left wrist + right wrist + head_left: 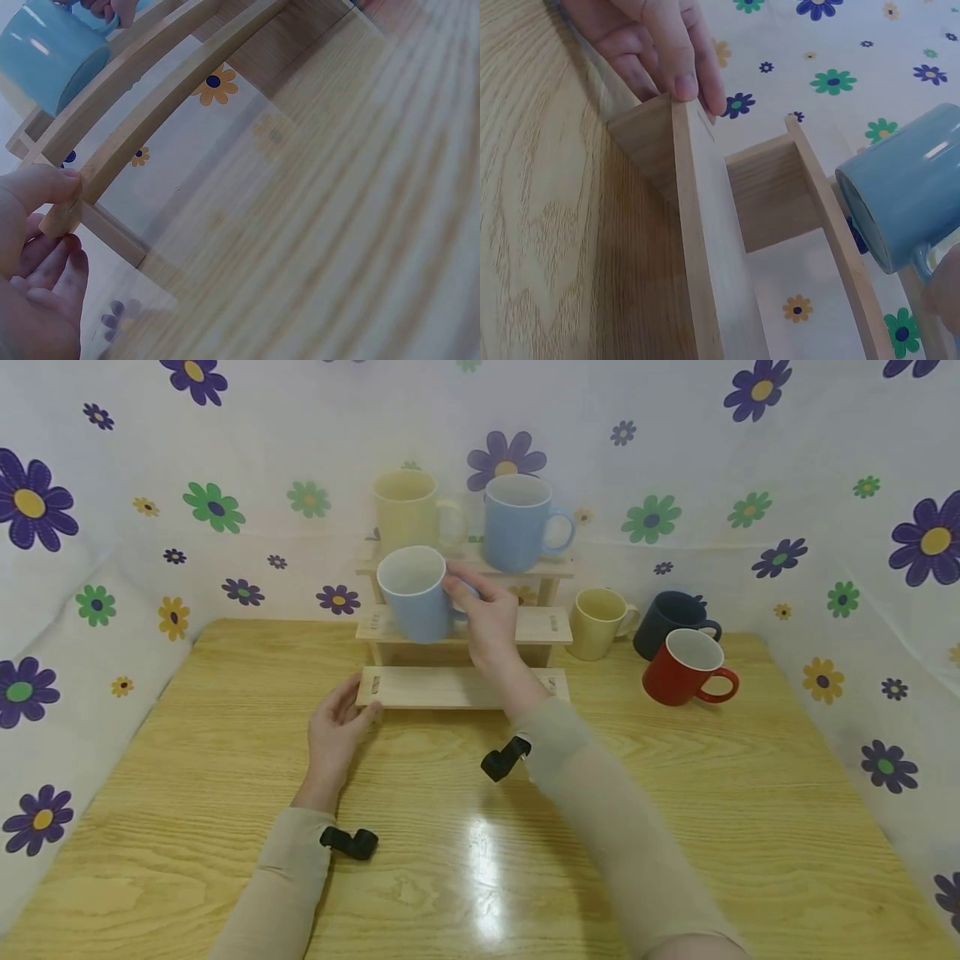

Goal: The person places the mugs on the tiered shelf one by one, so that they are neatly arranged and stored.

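Observation:
My right hand (491, 614) grips the handle of a light blue mug (420, 602), which is tilted a little over the middle step of a wooden three-step rack (442, 687). In the right wrist view the mug (904, 187) shows its underside edge close over that step. My left hand (335, 724) pinches the left end of the bottom step, thumb on the front and fingers behind, as the left wrist view shows with the hand (41, 255). On the top step stand a yellow mug (405, 514) and another light blue mug (517, 522).
Right of the rack, on the wooden table (450, 827), stand a small yellow mug (596, 625), a dark navy mug (667, 622) and a red mug (675, 670). A flower-patterned white cloth (255, 435) hangs behind and at both sides.

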`<state>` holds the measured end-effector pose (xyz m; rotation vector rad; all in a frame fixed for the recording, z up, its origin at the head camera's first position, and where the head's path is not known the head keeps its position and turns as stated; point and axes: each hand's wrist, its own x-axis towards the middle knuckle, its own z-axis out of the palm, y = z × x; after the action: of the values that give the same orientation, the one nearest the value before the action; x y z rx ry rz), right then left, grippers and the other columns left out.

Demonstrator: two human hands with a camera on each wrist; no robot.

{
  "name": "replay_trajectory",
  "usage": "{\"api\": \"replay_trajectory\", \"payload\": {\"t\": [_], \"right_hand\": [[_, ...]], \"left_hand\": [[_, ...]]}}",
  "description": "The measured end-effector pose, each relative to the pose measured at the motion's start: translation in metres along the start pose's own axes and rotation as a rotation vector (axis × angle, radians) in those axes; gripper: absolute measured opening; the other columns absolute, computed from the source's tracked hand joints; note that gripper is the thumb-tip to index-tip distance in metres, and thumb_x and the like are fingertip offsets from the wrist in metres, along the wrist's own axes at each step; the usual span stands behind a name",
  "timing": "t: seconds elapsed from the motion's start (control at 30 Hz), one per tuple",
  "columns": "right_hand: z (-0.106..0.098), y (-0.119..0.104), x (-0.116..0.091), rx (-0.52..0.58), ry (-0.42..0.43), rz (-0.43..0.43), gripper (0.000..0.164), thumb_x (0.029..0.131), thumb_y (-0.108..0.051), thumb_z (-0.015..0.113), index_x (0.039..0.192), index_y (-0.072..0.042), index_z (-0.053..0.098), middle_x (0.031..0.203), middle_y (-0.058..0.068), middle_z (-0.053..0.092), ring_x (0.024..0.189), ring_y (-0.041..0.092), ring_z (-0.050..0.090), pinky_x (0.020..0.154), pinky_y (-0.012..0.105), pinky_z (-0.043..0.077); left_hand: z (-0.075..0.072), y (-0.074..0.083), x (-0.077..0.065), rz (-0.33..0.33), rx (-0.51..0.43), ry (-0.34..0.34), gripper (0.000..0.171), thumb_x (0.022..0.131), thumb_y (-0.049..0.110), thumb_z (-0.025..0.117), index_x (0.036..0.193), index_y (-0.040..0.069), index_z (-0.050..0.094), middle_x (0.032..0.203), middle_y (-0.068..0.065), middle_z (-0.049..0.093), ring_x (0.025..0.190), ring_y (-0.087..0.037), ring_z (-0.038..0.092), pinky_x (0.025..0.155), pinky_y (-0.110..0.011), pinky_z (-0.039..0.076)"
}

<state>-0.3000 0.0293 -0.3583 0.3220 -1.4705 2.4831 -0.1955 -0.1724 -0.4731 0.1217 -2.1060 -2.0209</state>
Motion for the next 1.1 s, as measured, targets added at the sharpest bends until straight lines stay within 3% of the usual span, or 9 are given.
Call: {"api": "replay_trajectory", "payload": {"t": [0.4, 0.87, 1.1], "right_hand": [[0.015, 0.01, 0.006, -0.114, 0.016, 0.06, 0.028, 0.08, -0.004, 0.077, 0.105, 0.005, 0.07, 0.103, 0.009, 0.071, 0.105, 0.019, 0.06, 0.093, 0.026, 0.048], [0.007, 0.018, 0.011, -0.076, 0.014, 0.09, 0.029, 0.084, -0.003, 0.073, 0.11, 0.006, 0.067, 0.107, 0.009, 0.069, 0.105, 0.019, 0.059, 0.091, 0.028, 0.049], [0.0, 0.019, 0.011, -0.131, -0.01, 0.118, 0.031, 0.086, -0.008, 0.072, 0.115, 0.004, 0.066, 0.115, 0.008, 0.067, 0.109, 0.018, 0.057, 0.093, 0.025, 0.048]], "left_hand": [[0.002, 0.0, 0.001, -0.006, -0.004, -0.003, 0.06, 0.087, 0.013, 0.072, 0.141, 0.008, 0.046, 0.143, -0.009, 0.046, 0.131, -0.017, 0.043, 0.106, -0.024, 0.038], [0.001, -0.003, 0.001, 0.007, -0.014, -0.002, 0.06, 0.087, 0.014, 0.072, 0.141, 0.008, 0.046, 0.144, -0.01, 0.045, 0.131, -0.018, 0.042, 0.106, -0.028, 0.038], [0.001, -0.002, 0.0, 0.006, -0.008, 0.006, 0.06, 0.087, 0.011, 0.071, 0.141, 0.007, 0.046, 0.144, -0.01, 0.045, 0.131, -0.018, 0.043, 0.106, -0.026, 0.038]]}}
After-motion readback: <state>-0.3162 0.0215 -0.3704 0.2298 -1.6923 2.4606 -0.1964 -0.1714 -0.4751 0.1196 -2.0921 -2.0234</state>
